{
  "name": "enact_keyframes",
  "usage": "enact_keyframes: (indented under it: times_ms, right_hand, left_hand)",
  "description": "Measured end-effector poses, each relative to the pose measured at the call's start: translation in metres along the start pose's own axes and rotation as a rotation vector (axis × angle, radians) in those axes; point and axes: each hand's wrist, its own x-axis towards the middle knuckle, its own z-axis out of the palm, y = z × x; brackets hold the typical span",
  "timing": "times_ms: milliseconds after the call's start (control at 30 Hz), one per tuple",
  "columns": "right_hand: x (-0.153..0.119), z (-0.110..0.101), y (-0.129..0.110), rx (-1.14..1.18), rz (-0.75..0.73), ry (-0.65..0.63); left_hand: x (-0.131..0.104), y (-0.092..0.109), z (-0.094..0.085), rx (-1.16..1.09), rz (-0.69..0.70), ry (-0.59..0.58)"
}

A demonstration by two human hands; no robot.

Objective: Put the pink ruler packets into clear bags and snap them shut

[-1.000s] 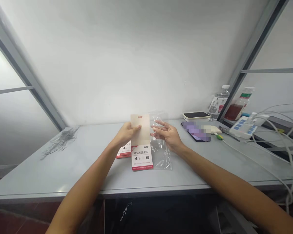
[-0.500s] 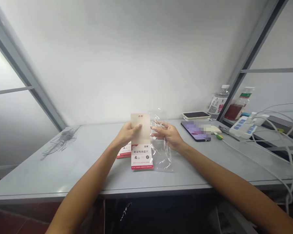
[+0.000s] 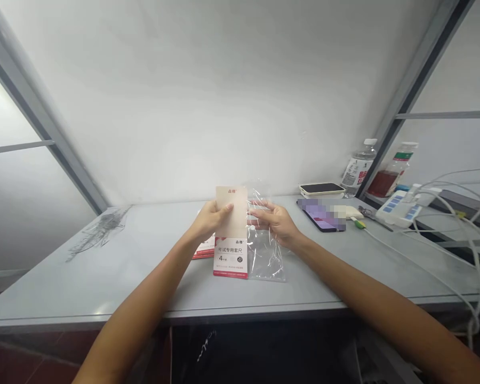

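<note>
My left hand grips a folded cardboard packaging card, with the thumb on its plain beige upper flap. The lower half is white with a red bottom edge and Chinese print for a ruler set. On the right, my right hand has a clear plastic bag between thumb and fingers. This bag hangs upright beside the card, and a small white button shows near its upper part. Behind my left hand, similar red-and-white cards lie on the desk, partly hidden by the hand and the held card.
A phone with a lit screen and a white-cased phone lie on the desk's right side. Beyond them stand a water bottle and a bottle of red liquid. A power strip sits among loose white cables. Dark scribbles mark the left side.
The card's lower half has swung slightly left, while its upper flap has shifted a little right. Both hands keep their holds.
</note>
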Motion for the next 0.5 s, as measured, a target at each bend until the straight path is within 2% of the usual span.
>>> enact_keyframes:
  times_ms: [200,500]
  right_hand:
    - [-0.0006,0.0028,0.0010,0.006,0.016,0.006]
    - [-0.0001,0.0051,0.0053,0.016,0.025,0.008]
  left_hand:
    - [0.0017,-0.0028,0.0024,0.068,-0.001,0.101]
    - [-0.0010,-0.0006,0.0069,0.074,-0.008,0.146]
